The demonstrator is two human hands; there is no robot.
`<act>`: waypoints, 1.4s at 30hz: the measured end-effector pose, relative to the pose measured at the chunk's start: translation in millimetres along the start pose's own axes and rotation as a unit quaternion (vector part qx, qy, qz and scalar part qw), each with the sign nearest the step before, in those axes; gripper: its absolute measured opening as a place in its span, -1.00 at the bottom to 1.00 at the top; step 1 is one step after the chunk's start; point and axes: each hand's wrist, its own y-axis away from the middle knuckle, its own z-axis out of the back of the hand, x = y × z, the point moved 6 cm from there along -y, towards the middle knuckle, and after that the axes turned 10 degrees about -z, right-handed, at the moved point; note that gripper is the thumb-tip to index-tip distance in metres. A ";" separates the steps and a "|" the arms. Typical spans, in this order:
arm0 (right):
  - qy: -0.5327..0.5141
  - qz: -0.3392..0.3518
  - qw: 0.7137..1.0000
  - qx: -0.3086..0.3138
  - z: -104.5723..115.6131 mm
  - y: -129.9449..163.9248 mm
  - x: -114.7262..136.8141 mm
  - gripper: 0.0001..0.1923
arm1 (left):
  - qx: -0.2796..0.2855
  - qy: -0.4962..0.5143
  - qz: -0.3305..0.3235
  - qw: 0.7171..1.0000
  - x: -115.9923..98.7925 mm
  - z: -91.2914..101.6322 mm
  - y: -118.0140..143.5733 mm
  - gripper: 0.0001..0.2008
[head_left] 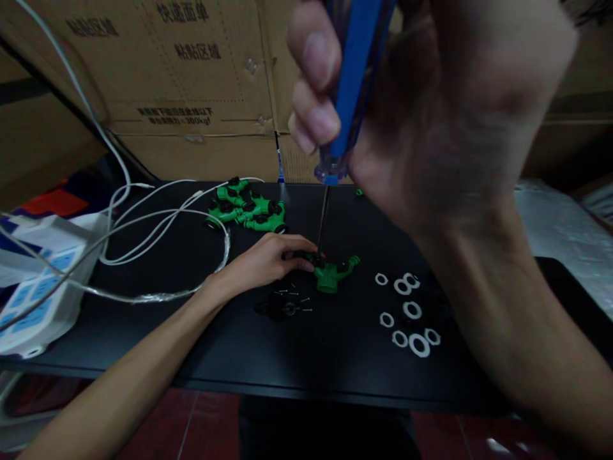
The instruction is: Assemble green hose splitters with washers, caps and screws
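Observation:
My right hand (pixel 431 108), large and close to the camera, is wrapped round the blue handle of a screwdriver (pixel 352 83). The thin shaft points down, and its tip meets the top of a green Y-shaped hose connector (pixel 327 278) on the black table. My left hand (pixel 275 255) pinches the left side of that connector and steadies it near the screwdriver tip. Just in front lie several small screws (pixel 306 299) and some small black parts (pixel 278 307). The exact spot under the tip is partly hidden by the left fingers.
Several green connectors (pixel 251 211) are piled at the back. White washers (pixel 412 310) lie scattered on the right. White cables (pixel 158 255) loop across the left beside a power strip (pixel 52 287). A cardboard box (pixel 191 83) stands behind the black table (pixel 230 358).

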 end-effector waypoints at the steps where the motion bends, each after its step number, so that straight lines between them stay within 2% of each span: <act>1: -0.016 0.010 1.000 -0.017 -0.7 -0.1 0.4 -0.41 | 0.000 0.002 0.000 1.000 0.0 -0.1 0.0 -0.76; 4: -0.032 0.044 0.998 -0.035 -5.8 2.7 4.6 -0.41 | -0.001 -0.003 -0.003 1.000 -0.4 0.4 -0.1 -0.77; 7: 0.016 0.000 0.999 -0.034 -3.5 4.9 1.7 -0.37 | 0.000 -0.005 -0.005 1.000 -0.4 0.6 0.0 -0.77; 9: 0.037 -0.026 0.999 -0.001 -0.8 5.7 -0.8 -0.35 | 0.002 -0.005 -0.005 1.000 -0.2 0.3 0.0 -0.77; 12: 0.041 -0.018 0.997 0.058 -2.5 5.7 0.8 -0.35 | 0.001 -0.005 0.003 1.000 0.7 0.2 -0.1 -0.76; 13: 0.038 -0.024 0.998 0.054 -3.2 5.1 1.0 -0.35 | 0.000 -0.005 0.006 1.000 0.9 0.3 -0.1 -0.76; 16: -0.003 -0.048 0.999 -0.024 -3.0 4.0 1.7 -0.34 | -0.003 0.001 0.005 1.000 0.6 0.4 0.1 -0.76; 18: -0.044 -0.014 0.998 -0.047 -5.7 5.4 7.0 -0.34 | -0.002 0.007 0.000 1.000 0.0 0.1 0.3 -0.76; 20: -0.062 0.009 0.997 -0.040 -9.4 4.7 8.9 -0.34 | 0.000 0.008 -0.005 1.000 -0.5 -0.3 0.3 -0.76; 25: -0.052 -0.124 0.991 -0.025 -16.4 -14.7 -23.4 -0.33 | 0.001 0.004 -0.010 1.000 -0.3 -0.7 0.2 -0.75; 28: -0.060 -0.148 0.987 -0.016 -20.4 -23.3 -37.0 -0.32 | 0.003 0.011 -0.009 1.000 0.4 -0.9 0.7 -0.75; 32: -0.035 -0.128 0.991 -0.015 -17.9 -15.5 -31.5 -0.31 | 0.001 0.018 -0.007 1.000 1.3 -0.7 1.1 -0.74; 36: -0.033 -0.047 0.998 -0.003 -11.6 1.3 -4.9 -0.31 | 0.000 0.018 -0.004 1.000 1.1 -0.7 1.1 -0.75; 38: -0.040 -0.014 0.999 0.031 -10.1 6.7 6.4 -0.34 | 0.003 0.017 -0.002 1.000 0.4 -1.4 1.1 -0.74; 42: -0.014 -0.010 0.993 0.117 -8.6 10.0 11.9 -0.37 | 0.001 0.006 -0.008 1.000 -1.7 -1.0 1.0 -0.76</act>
